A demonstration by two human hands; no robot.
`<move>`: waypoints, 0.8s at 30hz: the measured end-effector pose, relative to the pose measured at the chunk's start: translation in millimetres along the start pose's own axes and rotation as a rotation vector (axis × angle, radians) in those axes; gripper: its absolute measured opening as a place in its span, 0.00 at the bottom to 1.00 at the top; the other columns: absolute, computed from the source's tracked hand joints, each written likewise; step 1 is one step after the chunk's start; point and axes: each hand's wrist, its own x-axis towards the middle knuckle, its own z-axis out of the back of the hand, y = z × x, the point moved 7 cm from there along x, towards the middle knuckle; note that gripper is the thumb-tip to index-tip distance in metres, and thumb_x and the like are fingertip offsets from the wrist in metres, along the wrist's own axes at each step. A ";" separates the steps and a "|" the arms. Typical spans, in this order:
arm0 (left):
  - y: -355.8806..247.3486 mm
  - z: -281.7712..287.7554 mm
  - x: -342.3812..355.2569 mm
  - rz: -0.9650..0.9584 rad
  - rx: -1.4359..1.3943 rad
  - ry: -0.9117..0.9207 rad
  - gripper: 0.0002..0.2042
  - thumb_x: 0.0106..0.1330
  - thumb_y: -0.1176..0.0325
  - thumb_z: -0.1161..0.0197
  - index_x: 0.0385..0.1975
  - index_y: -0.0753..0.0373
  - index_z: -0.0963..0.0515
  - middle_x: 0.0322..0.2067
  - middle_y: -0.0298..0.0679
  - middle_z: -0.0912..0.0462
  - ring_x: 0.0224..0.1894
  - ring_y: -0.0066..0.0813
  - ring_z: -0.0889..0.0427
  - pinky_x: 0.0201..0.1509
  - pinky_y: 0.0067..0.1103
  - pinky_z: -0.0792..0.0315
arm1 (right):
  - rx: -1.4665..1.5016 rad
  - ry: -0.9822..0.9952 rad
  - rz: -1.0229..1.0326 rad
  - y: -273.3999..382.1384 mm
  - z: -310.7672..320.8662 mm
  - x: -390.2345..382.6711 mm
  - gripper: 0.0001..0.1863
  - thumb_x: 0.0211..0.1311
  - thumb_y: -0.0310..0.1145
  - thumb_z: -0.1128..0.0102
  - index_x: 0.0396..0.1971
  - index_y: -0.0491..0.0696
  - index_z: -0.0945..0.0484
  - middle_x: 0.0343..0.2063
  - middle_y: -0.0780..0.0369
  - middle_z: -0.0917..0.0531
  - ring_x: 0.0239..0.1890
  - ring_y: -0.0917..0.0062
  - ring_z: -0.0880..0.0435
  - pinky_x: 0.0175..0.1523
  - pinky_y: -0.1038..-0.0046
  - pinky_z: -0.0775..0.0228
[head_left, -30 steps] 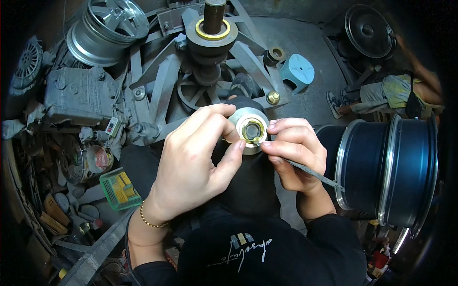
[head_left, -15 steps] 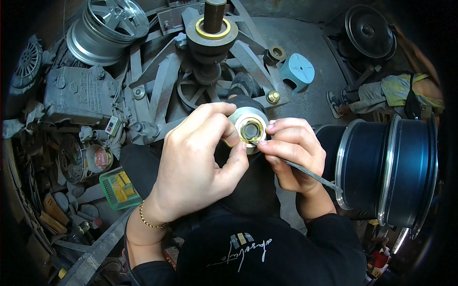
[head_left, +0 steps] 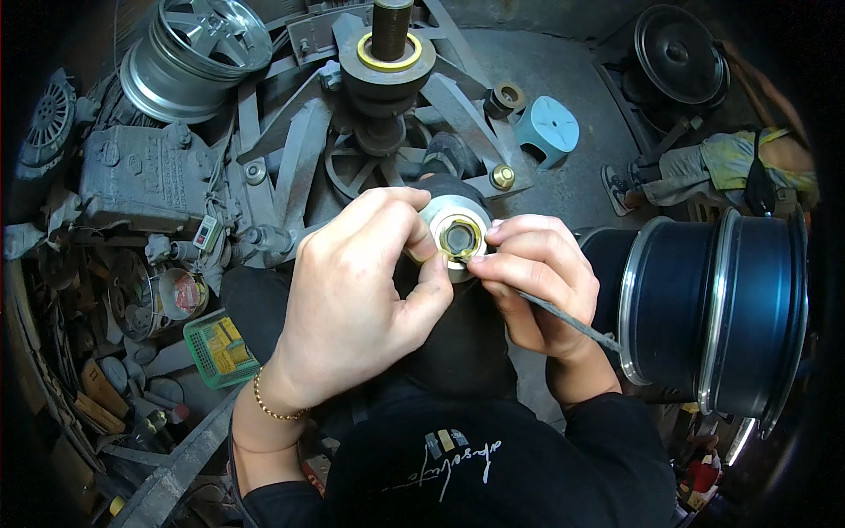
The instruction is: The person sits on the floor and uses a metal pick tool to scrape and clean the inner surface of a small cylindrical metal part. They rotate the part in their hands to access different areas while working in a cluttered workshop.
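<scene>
A round pale metal part (head_left: 452, 207) rests over my dark-clad knee, with a shiny brass-yellow ring (head_left: 472, 231) inside its bore. My left hand (head_left: 356, 299) is closed on the part from the left, its thumb and forefinger pressed at the lower left of the bore. On the right, my right hand (head_left: 541, 290) grips a long thin grey tool (head_left: 568, 319), its fingertips against the part's rim and the tool's tip at the yellow ring. The far end of the tool slants down toward the dark wheel rims.
A steel machine frame with a threaded post (head_left: 390, 25) stands ahead. A silver alloy wheel (head_left: 172, 84) lies upper left, a green basket (head_left: 201, 352) below it. Dark rims (head_left: 669, 299) sit at right. A blue stool (head_left: 554, 128) and another person (head_left: 713, 172) are beyond.
Both my hands and the metal part have shifted slightly up and left. The grip stays the same. The person at right has moved a little.
</scene>
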 end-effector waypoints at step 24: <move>14.5 6.5 2.4 0.109 -0.205 0.098 0.05 0.59 0.80 0.34 0.34 0.72 0.20 0.42 0.52 0.13 0.43 0.36 0.10 0.49 0.24 0.20 | 0.156 0.002 -0.069 -7.0 4.5 -3.7 0.15 0.52 0.22 0.27 0.41 0.45 0.13 0.36 0.60 0.16 0.45 0.63 0.16 0.51 0.64 0.22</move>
